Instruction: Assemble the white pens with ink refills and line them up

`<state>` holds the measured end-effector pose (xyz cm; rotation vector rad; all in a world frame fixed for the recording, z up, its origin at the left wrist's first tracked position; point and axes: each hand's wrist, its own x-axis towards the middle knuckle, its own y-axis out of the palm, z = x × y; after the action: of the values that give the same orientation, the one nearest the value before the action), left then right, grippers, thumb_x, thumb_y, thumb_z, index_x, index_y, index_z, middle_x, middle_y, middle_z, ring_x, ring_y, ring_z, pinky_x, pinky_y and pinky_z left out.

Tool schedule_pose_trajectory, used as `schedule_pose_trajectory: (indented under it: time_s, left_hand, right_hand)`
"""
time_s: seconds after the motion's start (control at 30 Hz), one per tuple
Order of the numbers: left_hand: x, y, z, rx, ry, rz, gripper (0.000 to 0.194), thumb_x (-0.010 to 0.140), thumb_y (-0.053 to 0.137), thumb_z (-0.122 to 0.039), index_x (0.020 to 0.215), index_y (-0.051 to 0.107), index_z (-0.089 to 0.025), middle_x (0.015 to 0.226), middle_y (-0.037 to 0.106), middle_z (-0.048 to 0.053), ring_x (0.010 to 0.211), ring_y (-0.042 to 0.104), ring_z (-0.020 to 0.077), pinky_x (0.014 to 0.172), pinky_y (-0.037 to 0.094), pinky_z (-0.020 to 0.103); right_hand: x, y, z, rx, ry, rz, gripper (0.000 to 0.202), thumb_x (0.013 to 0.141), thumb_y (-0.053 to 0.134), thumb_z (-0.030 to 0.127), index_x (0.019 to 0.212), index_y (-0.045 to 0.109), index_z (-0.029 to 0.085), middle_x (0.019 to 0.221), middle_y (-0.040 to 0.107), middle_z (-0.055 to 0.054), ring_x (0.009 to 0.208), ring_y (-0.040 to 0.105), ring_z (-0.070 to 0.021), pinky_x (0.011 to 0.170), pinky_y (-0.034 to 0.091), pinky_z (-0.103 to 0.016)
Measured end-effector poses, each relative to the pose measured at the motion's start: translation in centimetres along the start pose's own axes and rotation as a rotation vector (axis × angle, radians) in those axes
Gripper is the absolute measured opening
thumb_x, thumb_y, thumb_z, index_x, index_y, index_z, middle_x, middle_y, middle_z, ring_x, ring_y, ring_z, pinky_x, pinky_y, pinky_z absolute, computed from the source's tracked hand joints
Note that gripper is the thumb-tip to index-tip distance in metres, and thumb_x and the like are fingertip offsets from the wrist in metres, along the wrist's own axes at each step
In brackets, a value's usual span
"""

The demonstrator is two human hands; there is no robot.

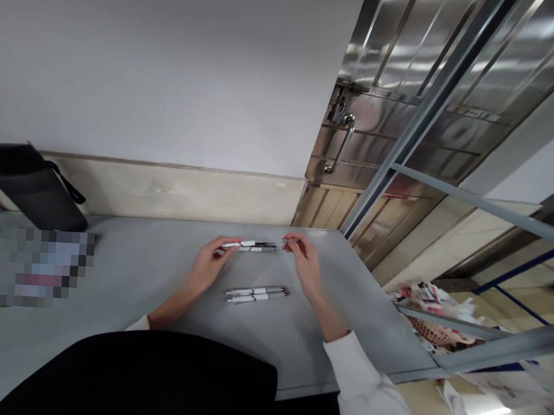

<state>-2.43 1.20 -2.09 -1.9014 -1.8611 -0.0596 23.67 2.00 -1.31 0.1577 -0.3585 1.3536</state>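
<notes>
My left hand (211, 255) is closed round the near ends of slim white-and-black pens (251, 246), which point to the right above the grey table. They look like two pens side by side. My right hand (301, 254) is closed in a pinch close to their far ends. A thin, pale piece seems to run into its fingertips, too small to name. Nearer to me, between my forearms, another group of white pens (248, 295) with dark ends lies side by side on the table (154, 375).
A dark bottle with a strap (39, 183) leans at the back left, near a blurred-out flat object (50, 269). The wall rises behind the table. A metal frame post (376, 195) stands at the right edge, with a basket of clutter (433, 330) beyond it.
</notes>
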Motion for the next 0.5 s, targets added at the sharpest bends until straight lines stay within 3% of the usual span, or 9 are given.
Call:
schedule_pose_trajectory:
  time_s: [0.13,0.23,0.37,0.5]
  left_hand:
    - [0.0,0.0,-0.1,0.002,-0.002,-0.001,0.033,0.097,0.066,-0.048,0.117,0.079,-0.026,0.116,0.077,0.005,0.077,0.062,0.0168,0.069,0.050,0.028]
    - [0.0,0.0,0.0,-0.001,0.007,0.007,0.032,0.098,0.066,-0.048,0.116,0.079,-0.026,0.115,0.077,0.005,0.079,0.063,0.0171,0.070,0.049,0.028]
    - [0.1,0.1,0.3,-0.005,0.010,0.025,0.033,0.097,0.066,-0.049,0.116,0.080,-0.026,0.115,0.077,0.005,0.082,0.064,0.0185,0.071,0.049,0.028]
    - [0.0,0.2,0.5,0.010,0.002,0.059,0.035,0.098,0.065,-0.051,0.118,0.080,-0.027,0.118,0.077,0.005,0.083,0.065,0.0192,0.071,0.048,0.029]
  right_hand:
    - [0.2,-0.4,-0.8,0.053,0.043,-0.042,0.023,0.095,0.059,0.045,0.101,0.070,0.025,0.090,0.077,-0.007,0.088,0.075,-0.0279,0.095,0.058,-0.050]
    - [0.3,-0.4,-1.4,0.042,0.050,0.033,0.023,0.095,0.058,0.044,0.100,0.072,0.026,0.089,0.078,-0.007,0.090,0.077,-0.0296,0.096,0.058,-0.053]
    - [-0.1,0.7,-1.4,0.093,0.098,0.161,0.037,0.094,0.059,0.059,0.095,0.075,0.025,0.095,0.079,-0.008,0.081,0.077,-0.0270,0.087,0.061,-0.048]
    - [-0.5,1.7,-0.8,0.187,0.210,0.216,0.058,0.085,0.062,0.078,0.086,0.072,0.021,0.092,0.079,-0.011,0.066,0.071,-0.0223,0.070,0.059,-0.040]
